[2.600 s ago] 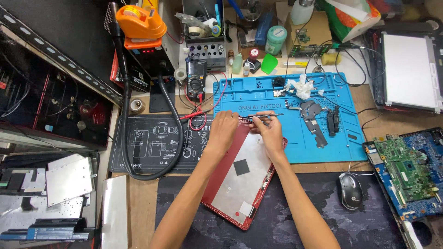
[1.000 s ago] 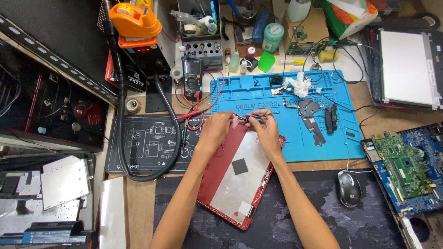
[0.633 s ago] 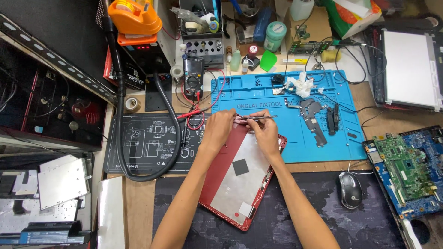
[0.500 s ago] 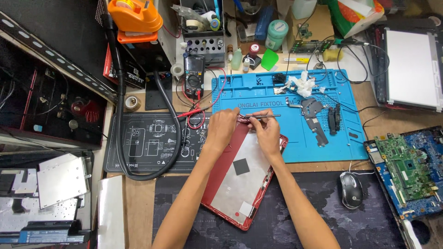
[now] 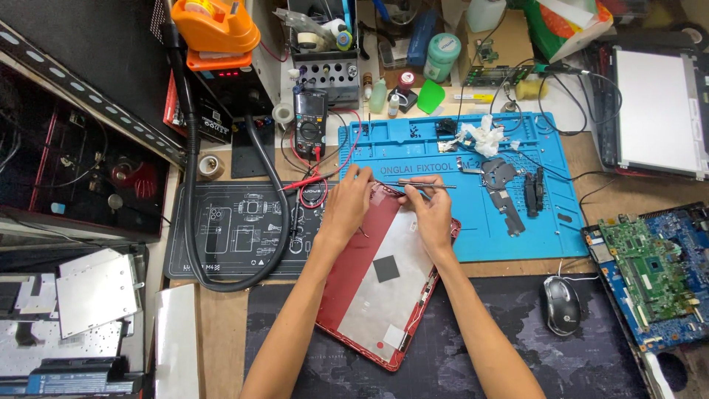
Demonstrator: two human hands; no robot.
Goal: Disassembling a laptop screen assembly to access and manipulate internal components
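Cluttered around you, the table carries a blue mat and a red laptop lid, long axis slanting from near you up toward both hands. Your right hand pinches tweezers lying crosswise at the lid's far edge; your left hand, fingers curled, presses that same corner, just beside.

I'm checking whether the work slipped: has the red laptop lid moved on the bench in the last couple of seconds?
No. The red laptop lid lies where it was, its top edge over the left end of the blue mat, under both hands.
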